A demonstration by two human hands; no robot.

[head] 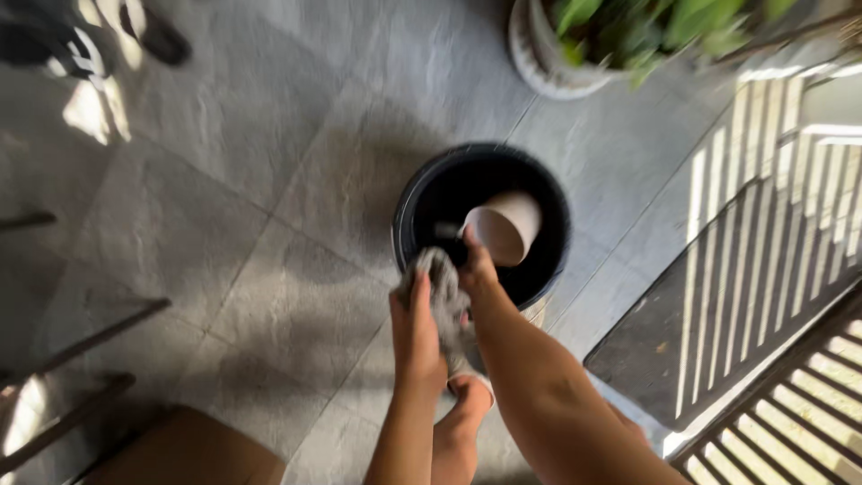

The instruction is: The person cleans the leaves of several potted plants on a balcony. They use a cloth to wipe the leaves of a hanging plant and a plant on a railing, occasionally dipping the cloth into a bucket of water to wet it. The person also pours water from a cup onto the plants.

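Observation:
My left hand grips a grey cloth just over the near rim of a round black bucket that stands on the floor. My right hand reaches into the bucket and holds a pale beige cup, tilted on its side with its bottom toward me. The cloth hangs between my two hands. My bare foot shows on the tiles below my arms.
Grey stone floor tiles lie all around. A white pot with a green plant stands behind the bucket. A dark mat and wooden slats lie at the right. Dark sandals are top left, a brown object bottom left.

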